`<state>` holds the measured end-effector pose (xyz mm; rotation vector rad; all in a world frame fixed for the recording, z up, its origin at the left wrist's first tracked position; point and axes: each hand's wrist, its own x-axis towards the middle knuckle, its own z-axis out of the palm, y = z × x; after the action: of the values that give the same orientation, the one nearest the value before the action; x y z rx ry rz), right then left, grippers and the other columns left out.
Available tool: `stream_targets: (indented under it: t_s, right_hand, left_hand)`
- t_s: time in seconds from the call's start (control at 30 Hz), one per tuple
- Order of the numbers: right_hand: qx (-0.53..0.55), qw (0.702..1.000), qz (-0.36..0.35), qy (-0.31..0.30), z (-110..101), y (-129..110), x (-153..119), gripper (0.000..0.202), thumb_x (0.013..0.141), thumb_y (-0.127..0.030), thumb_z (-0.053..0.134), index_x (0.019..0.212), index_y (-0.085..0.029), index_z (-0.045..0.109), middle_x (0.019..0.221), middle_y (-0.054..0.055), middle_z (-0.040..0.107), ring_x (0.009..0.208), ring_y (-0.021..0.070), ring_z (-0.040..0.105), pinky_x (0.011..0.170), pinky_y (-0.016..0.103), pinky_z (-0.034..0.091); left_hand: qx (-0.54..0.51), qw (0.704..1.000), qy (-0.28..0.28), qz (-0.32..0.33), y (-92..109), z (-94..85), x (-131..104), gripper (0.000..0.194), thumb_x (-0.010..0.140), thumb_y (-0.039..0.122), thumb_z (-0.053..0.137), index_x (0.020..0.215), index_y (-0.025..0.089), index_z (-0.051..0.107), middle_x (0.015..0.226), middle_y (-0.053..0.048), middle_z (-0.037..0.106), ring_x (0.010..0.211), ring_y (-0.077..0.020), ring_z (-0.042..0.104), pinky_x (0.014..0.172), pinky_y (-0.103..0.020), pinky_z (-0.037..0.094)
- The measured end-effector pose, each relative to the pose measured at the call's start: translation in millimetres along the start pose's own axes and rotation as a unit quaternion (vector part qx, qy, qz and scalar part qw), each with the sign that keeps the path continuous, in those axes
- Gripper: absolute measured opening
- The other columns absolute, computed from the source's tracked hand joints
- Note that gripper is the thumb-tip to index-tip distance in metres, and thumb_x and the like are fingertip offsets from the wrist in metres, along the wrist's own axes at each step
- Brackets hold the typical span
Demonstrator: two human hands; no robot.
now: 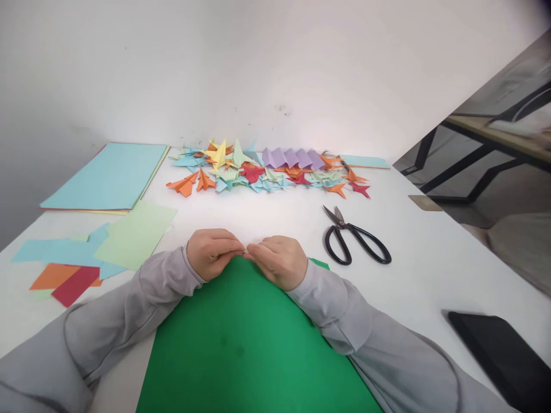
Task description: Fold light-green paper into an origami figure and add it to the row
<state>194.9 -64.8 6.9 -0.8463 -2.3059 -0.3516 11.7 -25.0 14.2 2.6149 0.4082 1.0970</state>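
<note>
A large green sheet (pixel 249 344) lies on the white table below my hands. My left hand (pixel 213 252) and my right hand (pixel 279 261) meet just above its far edge, with fingertips nearly touching. Both are closed in a pinch. Something tiny shows between the fingertips, too small to name. Black-handled scissors (pixel 344 229) lie partly open to the right of my right hand. Beyond the hands, many folded paper pieces in several colours (pixel 249 172) are spread along the wall, among them a pleated purple strip (pixel 293 159).
Blue-topped paper sheets (pixel 107 175) are stacked at the back left. Loose cut papers (pixel 135 232) lie nearer on the left. A black flat device (pixel 503 355) rests at the front right. A blue strip (pixel 365 162) lies by the wall.
</note>
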Motion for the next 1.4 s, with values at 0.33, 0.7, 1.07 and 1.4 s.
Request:
stream_targets:
  t_s: [0.33, 0.7, 1.07, 1.4]
  right_hand:
    - [-0.019, 1.0, -0.001, 0.019, -0.1, -0.4, -0.8, 0.03, 0.088, -0.023, 0.041, 0.064, -0.015, 0.056, 0.045, -0.002, 0.052, 0.043, 0.0091, 0.044, 0.048, 0.024, 0.03]
    - [-0.008, 0.999, 0.044, -0.002, 3.7, 0.3, -4.5, 0.031, 0.088, -0.034, 0.041, 0.072, -0.015, 0.059, 0.054, 0.0, 0.06, 0.051, 0.01, 0.053, 0.052, 0.022, 0.035]
    - [0.027, 0.998, 0.058, -0.011, 3.7, 2.8, -3.8, 0.032, 0.088, -0.029, 0.04, 0.072, -0.015, 0.064, 0.052, 0.001, 0.061, 0.048, 0.0108, 0.054, 0.049, 0.022, 0.037]
    - [0.273, 0.94, 0.202, 0.012, 0.9, 6.1, -2.7, 0.025, 0.077, -0.037, 0.058, 0.084, -0.016, 0.068, 0.077, 0.004, 0.072, 0.064, 0.0121, 0.066, 0.059, 0.018, 0.05]
  left_hand:
    - [-0.011, 0.999, 0.005, -0.039, 4.7, 0.0, 3.1, 0.013, 0.077, 0.012, 0.05, 0.077, 0.013, 0.064, 0.069, -0.006, 0.066, 0.06, -0.0108, 0.06, 0.056, -0.02, 0.051]
    - [0.08, 0.994, 0.024, 0.073, -1.7, 2.7, 1.1, 0.012, 0.077, 0.012, 0.05, 0.081, 0.015, 0.061, 0.071, -0.006, 0.068, 0.065, -0.0131, 0.063, 0.059, -0.023, 0.051]
    - [0.102, 0.991, 0.047, 0.074, -0.8, 0.3, 2.0, 0.016, 0.074, 0.008, 0.05, 0.082, 0.017, 0.061, 0.072, -0.004, 0.069, 0.065, -0.0131, 0.063, 0.058, -0.023, 0.052]
    - [0.069, 0.995, 0.053, 0.043, -3.9, -2.1, 1.5, 0.015, 0.075, 0.008, 0.051, 0.081, 0.014, 0.063, 0.073, -0.007, 0.069, 0.067, -0.0133, 0.064, 0.061, -0.022, 0.053]
